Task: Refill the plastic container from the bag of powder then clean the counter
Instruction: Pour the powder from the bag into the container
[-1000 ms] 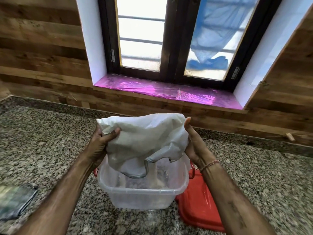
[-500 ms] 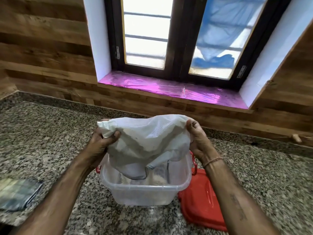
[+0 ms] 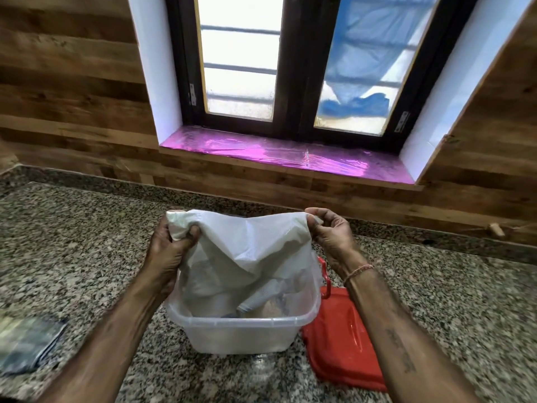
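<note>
A white plastic bag (image 3: 244, 251) hangs upside down over a clear plastic container (image 3: 241, 333) on the granite counter (image 3: 72, 251). My left hand (image 3: 171, 245) grips the bag's left top corner. My right hand (image 3: 331, 234) pinches its right top corner. The bag's mouth dips inside the container, and pale powder shows at the container's bottom. The bag looks limp and mostly flat.
A red lid (image 3: 345, 335) lies on the counter just right of the container, with a red latch (image 3: 324, 277) at the container's right side. A folded bluish cloth (image 3: 26, 344) lies at the left. A wood-panelled wall and a window with a pink sill (image 3: 284, 155) stand behind.
Both hands have lifted and stretched the bag wider, so it hangs flatter and deeper into the container. The right hand shifted from a side hold to a pinch at the corner.
</note>
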Demonstrator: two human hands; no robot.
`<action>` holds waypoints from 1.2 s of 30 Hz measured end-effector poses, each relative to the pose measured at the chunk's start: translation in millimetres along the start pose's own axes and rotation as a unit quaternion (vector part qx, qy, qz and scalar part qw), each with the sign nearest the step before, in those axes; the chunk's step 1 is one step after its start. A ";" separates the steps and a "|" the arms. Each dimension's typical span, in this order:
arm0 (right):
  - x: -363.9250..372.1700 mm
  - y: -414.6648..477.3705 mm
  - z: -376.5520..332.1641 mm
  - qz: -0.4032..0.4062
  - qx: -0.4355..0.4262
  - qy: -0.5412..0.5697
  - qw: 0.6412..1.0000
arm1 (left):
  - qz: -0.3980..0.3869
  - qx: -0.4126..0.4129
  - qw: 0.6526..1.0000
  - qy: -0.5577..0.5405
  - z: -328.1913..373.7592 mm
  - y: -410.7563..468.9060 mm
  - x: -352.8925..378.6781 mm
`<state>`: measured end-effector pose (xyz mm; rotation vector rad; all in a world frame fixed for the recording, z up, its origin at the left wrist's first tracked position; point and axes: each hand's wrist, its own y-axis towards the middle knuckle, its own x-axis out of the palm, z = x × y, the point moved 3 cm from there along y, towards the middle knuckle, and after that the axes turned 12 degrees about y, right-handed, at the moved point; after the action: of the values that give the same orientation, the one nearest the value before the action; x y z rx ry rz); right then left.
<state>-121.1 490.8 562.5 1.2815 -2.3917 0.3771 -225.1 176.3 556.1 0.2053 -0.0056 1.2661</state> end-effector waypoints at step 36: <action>51.0 -28.2 -52.3 -0.124 -0.118 -0.539 0.825 | 0.068 -0.054 0.995 -0.043 39.7 -5.6 0.9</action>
<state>-111.5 459.9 633.8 1.9695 -2.8503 -0.9656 -215.2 169.3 594.3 0.1679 -0.1652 1.3884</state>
